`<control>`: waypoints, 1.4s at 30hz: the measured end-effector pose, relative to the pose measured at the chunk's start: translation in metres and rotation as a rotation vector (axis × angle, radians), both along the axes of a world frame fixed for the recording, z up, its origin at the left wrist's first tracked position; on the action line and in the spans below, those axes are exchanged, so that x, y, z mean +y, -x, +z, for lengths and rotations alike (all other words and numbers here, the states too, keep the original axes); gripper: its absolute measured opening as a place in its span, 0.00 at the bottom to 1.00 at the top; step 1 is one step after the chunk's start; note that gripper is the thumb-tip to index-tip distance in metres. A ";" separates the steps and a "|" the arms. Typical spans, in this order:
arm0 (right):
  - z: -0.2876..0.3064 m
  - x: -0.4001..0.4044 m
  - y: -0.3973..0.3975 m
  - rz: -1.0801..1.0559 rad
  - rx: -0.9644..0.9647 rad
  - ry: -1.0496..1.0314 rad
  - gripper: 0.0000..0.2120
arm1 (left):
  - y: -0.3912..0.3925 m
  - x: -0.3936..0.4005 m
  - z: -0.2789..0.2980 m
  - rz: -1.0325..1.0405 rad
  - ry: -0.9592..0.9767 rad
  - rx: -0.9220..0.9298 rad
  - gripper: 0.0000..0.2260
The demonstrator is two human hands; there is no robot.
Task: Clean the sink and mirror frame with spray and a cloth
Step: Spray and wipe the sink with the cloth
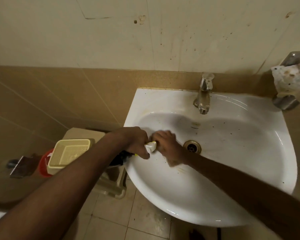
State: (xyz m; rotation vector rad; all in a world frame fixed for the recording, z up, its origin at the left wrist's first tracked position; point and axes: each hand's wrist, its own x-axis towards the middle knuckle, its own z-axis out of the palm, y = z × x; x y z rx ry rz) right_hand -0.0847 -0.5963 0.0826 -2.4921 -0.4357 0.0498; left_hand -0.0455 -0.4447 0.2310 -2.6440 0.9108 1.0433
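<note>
The white sink [232, 170] is mounted on a tiled wall, with dark specks in its bowl. Over the sink's left rim, my left hand [135, 141] grips a spray bottle [151, 147] that has a white head and a dark body. My right hand [168, 146] is blurred by motion just inside the bowl. Its fingers are curled at the tip of the bottle's white nozzle. I cannot make out a cloth with certainty. The mirror frame is out of view.
A chrome tap [203, 94] stands at the back of the sink, and the drain [192, 146] is mid-bowl. A cream perforated basket [68, 154] and a red container [44, 163] sit to the left. Crumpled stained paper [292, 77] lies on a metal holder at right.
</note>
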 end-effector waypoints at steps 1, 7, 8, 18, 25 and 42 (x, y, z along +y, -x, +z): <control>-0.002 -0.013 0.015 0.147 0.044 0.003 0.24 | 0.001 0.000 0.001 0.013 -0.012 0.029 0.14; -0.009 -0.102 0.068 0.177 0.168 0.014 0.16 | 0.010 -0.021 -0.003 -0.051 -0.010 0.116 0.15; -0.009 -0.101 0.069 0.025 0.195 0.091 0.16 | 0.013 -0.028 -0.007 -0.081 -0.003 0.128 0.14; 0.007 -0.187 0.068 -0.193 0.120 0.705 0.24 | 0.038 -0.097 -0.036 -0.207 0.049 0.087 0.19; 0.009 -0.112 0.107 0.227 0.302 0.409 0.22 | 0.030 -0.097 -0.043 -0.157 0.035 -0.041 0.19; 0.034 -0.118 0.004 0.309 -0.861 1.000 0.08 | 0.013 -0.078 -0.056 -0.144 -0.022 -0.480 0.16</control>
